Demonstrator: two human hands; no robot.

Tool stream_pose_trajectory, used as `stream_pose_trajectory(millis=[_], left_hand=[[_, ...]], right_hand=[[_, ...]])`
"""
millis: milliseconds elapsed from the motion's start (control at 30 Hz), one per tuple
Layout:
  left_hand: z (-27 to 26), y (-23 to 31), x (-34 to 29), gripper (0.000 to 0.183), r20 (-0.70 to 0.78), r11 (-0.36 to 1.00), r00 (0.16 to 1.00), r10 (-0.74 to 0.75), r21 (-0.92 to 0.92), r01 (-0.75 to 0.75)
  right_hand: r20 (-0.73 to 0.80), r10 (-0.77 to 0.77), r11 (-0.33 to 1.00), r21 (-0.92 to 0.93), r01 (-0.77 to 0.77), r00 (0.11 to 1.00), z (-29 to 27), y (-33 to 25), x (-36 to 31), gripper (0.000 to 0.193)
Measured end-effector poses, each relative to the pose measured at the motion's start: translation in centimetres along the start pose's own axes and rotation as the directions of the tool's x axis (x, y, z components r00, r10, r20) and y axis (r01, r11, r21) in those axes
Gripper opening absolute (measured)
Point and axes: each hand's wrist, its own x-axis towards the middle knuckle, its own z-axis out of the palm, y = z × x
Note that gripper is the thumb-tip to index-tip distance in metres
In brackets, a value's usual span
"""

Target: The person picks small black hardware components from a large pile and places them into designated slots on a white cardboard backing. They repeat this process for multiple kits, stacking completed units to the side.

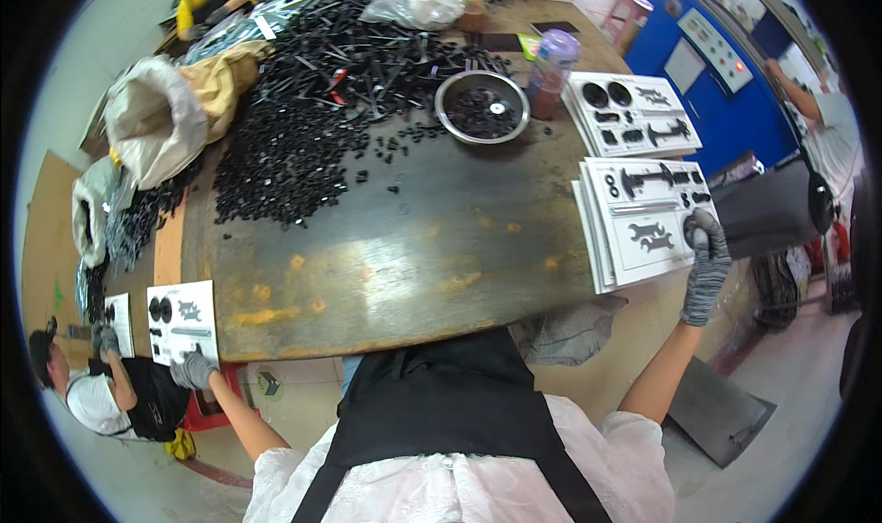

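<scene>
My left hand (195,370), in a grey knit glove, grips the lower edge of a white card (205,295) at the table's front left. On that card are black round pieces, small black parts, grey wrenches and a rod. At the right, my gloved right hand (707,264) has its fingers closed at the right edge of the top card (634,270) of a stack. This card carries black parts, a silver rod and two grey wrenches (650,237). My right fingers partly cover a dark round piece there. Whether the parts are loose or fixed cannot be made out.
A large heap of small black parts (285,155) covers the table's far left, beside open sacks (156,123). A metal bowl (482,135), a bottle (551,73) and another card stack (588,86) stand farther back. Co-workers are at left, far left and right.
</scene>
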Motion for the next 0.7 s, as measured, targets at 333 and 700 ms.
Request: stream_pose_trajectory(millis=[333,700], left_hand=[[1.8,-10.6,2.7,0.038,0.654,0.465,0.71,-0.259,-0.56,0.686],[-5.3,0.2,-13.1,0.047,0.696,0.251,0.699,-0.163,-0.656,0.712]], right_hand=[[0.604,-0.233,0.972,0.172,0.161,0.762,23.6,-13.3,-7.8,0.02],[0.92,-0.266,0.901,0.13,-0.414,-0.289,42.1,-15.6,-37.0,0.03]])
